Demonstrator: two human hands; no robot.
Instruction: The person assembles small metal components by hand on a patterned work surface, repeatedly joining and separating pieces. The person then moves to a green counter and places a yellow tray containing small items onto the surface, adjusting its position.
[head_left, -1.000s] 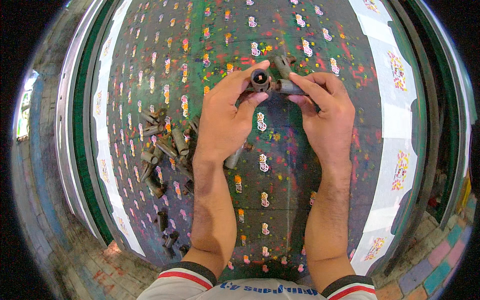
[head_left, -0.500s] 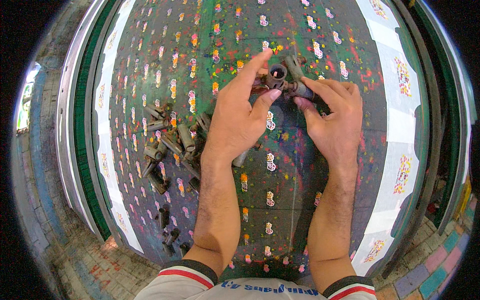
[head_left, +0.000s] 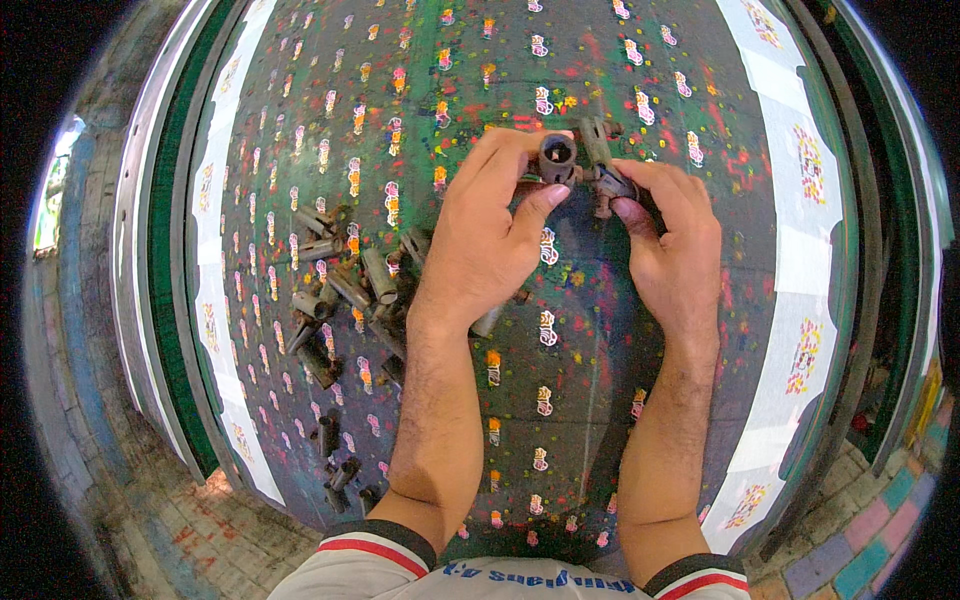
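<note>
Thumb and fingers of my left hand (head_left: 485,230) are closed round a short grey metal tube (head_left: 557,153), its round open end facing up. On the other side, my right hand (head_left: 675,235) pinches a similar metal tube piece (head_left: 614,186) that has a bolt-like part at its lower side. Between and just beyond the hands, another tube piece (head_left: 594,138) stands out at a slant; I cannot tell whether it is joined to the right-hand piece. Beside my left forearm lies a loose heap of the same dark metal tube pieces (head_left: 376,278).
The table is covered by a dark, paint-spattered cloth (head_left: 590,440) printed with rows of small colourful motifs. White printed strips (head_left: 775,330) run along its sides. A few more tube pieces (head_left: 343,472) lie near the front left. Coloured paving bricks (head_left: 830,555) show beyond the edge.
My left index finger, stretched out before, has curled in round the tube. In my right fingers the piece has turned, so its bolt-like part now points toward me.
</note>
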